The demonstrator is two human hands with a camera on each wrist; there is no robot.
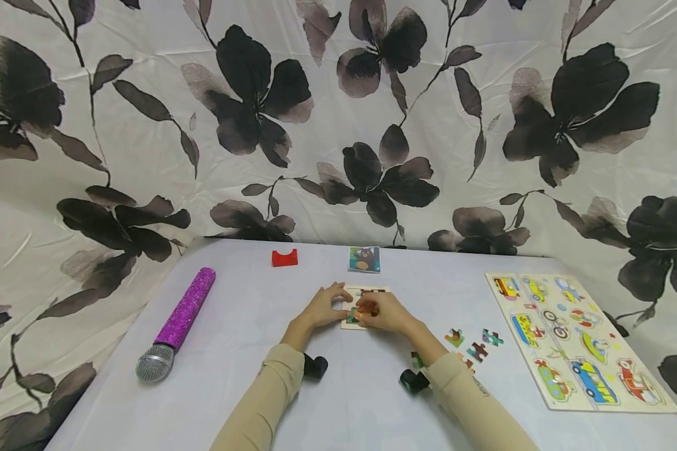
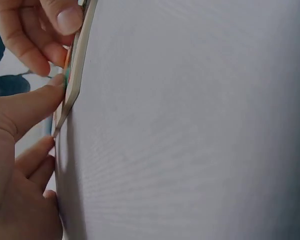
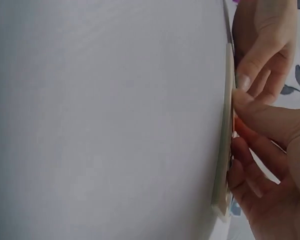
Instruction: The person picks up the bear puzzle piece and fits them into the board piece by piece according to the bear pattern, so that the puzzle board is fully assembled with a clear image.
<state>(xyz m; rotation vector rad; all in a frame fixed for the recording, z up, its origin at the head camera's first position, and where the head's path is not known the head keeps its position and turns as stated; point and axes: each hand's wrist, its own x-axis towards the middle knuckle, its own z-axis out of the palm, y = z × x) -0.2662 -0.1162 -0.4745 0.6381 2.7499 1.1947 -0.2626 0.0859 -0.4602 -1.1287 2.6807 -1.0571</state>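
A small pale puzzle board (image 1: 348, 325) lies flat on the table, partly covered by both hands. From its left side my left hand (image 1: 320, 308) reaches in, thumb pressing on a green piece (image 1: 352, 316) and fingers extended near the far edge. Over the board's right part, my right hand (image 1: 392, 313) has its fingers bent toward the thumb around a brown-orange piece, mostly hidden. The left wrist view shows my left hand (image 2: 25, 125) beside the board's edge (image 2: 76, 80). In the right wrist view my right hand (image 3: 275, 160) touches the board (image 3: 223, 150) with thumb and fingertips.
Loose puzzle pieces (image 1: 477, 351) lie right of my right forearm. Farther right is a large vehicle puzzle board (image 1: 575, 344). A picture card (image 1: 364, 259) and a red piece (image 1: 284, 258) are at the back, a purple microphone (image 1: 185, 310) at the left.
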